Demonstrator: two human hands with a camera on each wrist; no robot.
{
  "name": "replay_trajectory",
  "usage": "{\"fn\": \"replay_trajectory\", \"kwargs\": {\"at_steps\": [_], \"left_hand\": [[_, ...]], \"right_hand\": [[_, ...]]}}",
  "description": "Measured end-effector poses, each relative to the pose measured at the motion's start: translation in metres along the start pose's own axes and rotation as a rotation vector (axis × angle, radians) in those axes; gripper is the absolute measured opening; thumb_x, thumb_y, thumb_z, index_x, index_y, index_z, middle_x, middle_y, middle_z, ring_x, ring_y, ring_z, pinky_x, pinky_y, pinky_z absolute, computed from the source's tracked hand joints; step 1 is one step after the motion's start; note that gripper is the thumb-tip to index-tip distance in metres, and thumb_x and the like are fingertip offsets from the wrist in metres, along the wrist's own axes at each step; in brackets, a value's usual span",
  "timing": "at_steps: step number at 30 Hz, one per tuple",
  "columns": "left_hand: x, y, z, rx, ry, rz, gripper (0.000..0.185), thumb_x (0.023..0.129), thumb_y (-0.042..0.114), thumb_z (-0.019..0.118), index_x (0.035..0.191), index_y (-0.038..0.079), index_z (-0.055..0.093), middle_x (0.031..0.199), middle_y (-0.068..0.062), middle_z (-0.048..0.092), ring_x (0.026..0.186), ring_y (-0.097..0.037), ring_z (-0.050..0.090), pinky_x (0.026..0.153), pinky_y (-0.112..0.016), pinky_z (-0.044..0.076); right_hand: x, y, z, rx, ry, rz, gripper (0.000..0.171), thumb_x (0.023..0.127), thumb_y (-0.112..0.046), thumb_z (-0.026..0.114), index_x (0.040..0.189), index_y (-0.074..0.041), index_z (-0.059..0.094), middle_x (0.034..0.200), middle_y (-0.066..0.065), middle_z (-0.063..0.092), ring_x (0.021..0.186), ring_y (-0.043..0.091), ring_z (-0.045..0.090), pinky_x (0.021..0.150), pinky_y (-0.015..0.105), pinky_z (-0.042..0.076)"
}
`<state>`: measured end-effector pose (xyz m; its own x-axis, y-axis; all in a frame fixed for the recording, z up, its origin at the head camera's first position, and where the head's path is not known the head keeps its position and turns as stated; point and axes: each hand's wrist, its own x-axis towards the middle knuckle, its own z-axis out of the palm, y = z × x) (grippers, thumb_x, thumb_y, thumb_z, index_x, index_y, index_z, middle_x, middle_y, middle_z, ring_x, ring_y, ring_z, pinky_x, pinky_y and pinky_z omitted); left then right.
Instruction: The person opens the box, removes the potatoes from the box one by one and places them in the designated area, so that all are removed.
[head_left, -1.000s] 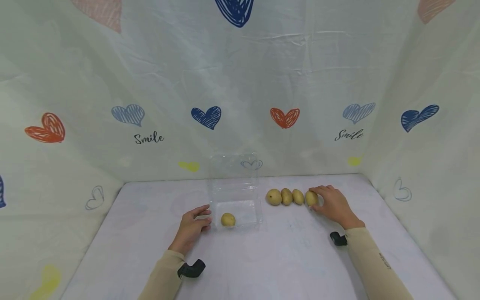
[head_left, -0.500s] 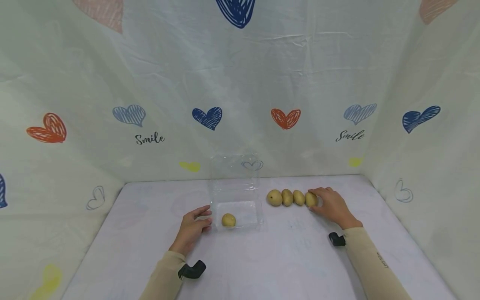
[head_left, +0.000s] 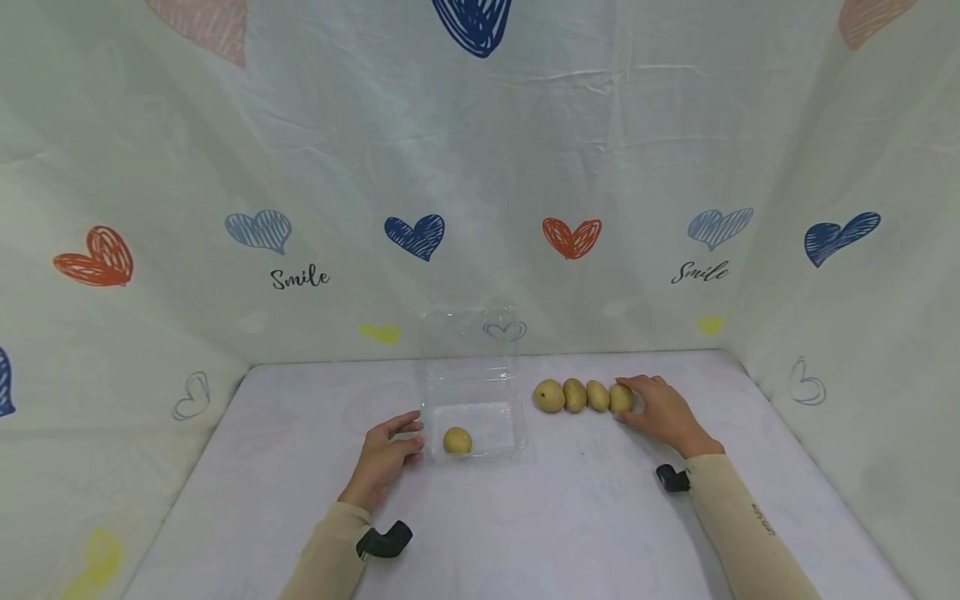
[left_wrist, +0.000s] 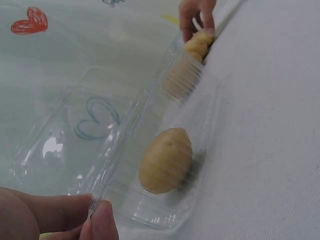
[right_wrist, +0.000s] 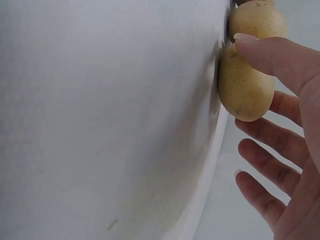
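Observation:
A clear plastic clamshell box (head_left: 492, 423) stands on the table with its lid raised at the back. One potato (head_left: 457, 440) lies inside it, near the front left. My left hand (head_left: 378, 462) pinches the box's left rim between thumb and finger, as the left wrist view shows. To the right of the box, several potatoes sit in a row. My right hand (head_left: 666, 417) holds the rightmost potato (right_wrist: 246, 86) between thumb and index finger, with the other fingers spread below it in the right wrist view. That potato sits right against its neighbour (head_left: 597, 396).
A white cloth covers the table (head_left: 517, 525). Behind it hangs a pale curtain (head_left: 480, 150) printed with hearts, meeting the table's back edge just past the potatoes. The largest potato (head_left: 549, 396) is at the row's left end, close to the box.
My right hand has slid the rightmost potato slightly left, closing the small gap to its neighbour. The left hand keeps its place on the box.

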<state>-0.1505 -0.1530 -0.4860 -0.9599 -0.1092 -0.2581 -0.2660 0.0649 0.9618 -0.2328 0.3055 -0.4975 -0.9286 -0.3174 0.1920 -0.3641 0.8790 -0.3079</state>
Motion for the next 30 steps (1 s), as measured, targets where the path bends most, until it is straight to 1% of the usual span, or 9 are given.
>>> {"fn": "replay_trajectory", "kwargs": {"at_steps": [6, 11, 13, 21, 26, 30], "left_hand": [[0.000, 0.000, 0.000, 0.006, 0.000, -0.001, 0.049, 0.097, -0.009, 0.065, 0.145, -0.007, 0.058, 0.132, -0.024, 0.060, 0.089, -0.014, 0.063, 0.073, -0.023, 0.059], [0.000, 0.001, 0.000, 0.008, -0.002, 0.002, 0.050, 0.096, -0.010, 0.065, 0.145, -0.007, 0.057, 0.132, -0.025, 0.060, 0.091, -0.015, 0.063, 0.074, -0.024, 0.059], [0.000, 0.001, 0.000, 0.010, -0.003, 0.003, 0.050, 0.096, -0.010, 0.064, 0.145, -0.007, 0.057, 0.133, -0.025, 0.060, 0.091, -0.015, 0.063, 0.074, -0.023, 0.059], [-0.001, 0.002, -0.001, 0.017, -0.010, 0.008, 0.050, 0.097, -0.009, 0.064, 0.146, -0.007, 0.056, 0.134, -0.025, 0.059, 0.092, -0.015, 0.063, 0.075, -0.023, 0.059], [-0.001, 0.002, 0.001, 0.015, -0.005, 0.008, 0.050, 0.096, -0.010, 0.064, 0.146, -0.007, 0.057, 0.133, -0.025, 0.060, 0.091, -0.015, 0.063, 0.074, -0.023, 0.059], [-0.001, 0.001, 0.001, 0.008, -0.002, 0.009, 0.050, 0.096, -0.011, 0.064, 0.145, -0.007, 0.057, 0.132, -0.025, 0.060, 0.090, -0.014, 0.063, 0.073, -0.022, 0.059]], "right_hand": [[-0.001, -0.002, -0.002, -0.021, 0.003, -0.003, 0.062, 0.085, -0.020, 0.089, 0.136, 0.005, 0.066, 0.131, 0.027, 0.069, 0.120, 0.048, 0.061, 0.102, 0.062, 0.051], [-0.002, -0.009, -0.009, -0.030, 0.009, 0.004, 0.063, 0.086, -0.020, 0.089, 0.139, 0.003, 0.064, 0.135, 0.027, 0.066, 0.125, 0.049, 0.058, 0.105, 0.064, 0.048], [-0.002, -0.013, -0.013, -0.030, 0.018, -0.008, 0.063, 0.087, -0.020, 0.088, 0.140, 0.002, 0.063, 0.136, 0.027, 0.065, 0.126, 0.049, 0.057, 0.106, 0.064, 0.048], [0.001, -0.038, -0.021, -0.051, 0.099, -0.137, 0.063, 0.082, -0.017, 0.092, 0.136, 0.002, 0.066, 0.132, 0.024, 0.068, 0.119, 0.045, 0.062, 0.100, 0.060, 0.053], [0.005, -0.058, -0.022, -0.042, 0.111, -0.188, 0.063, 0.081, -0.018, 0.094, 0.135, -0.001, 0.068, 0.134, 0.020, 0.068, 0.121, 0.042, 0.062, 0.102, 0.059, 0.052], [0.006, -0.075, -0.020, -0.032, 0.127, -0.260, 0.062, 0.079, -0.018, 0.095, 0.134, -0.002, 0.069, 0.133, 0.016, 0.069, 0.119, 0.038, 0.064, 0.098, 0.056, 0.054]]}}
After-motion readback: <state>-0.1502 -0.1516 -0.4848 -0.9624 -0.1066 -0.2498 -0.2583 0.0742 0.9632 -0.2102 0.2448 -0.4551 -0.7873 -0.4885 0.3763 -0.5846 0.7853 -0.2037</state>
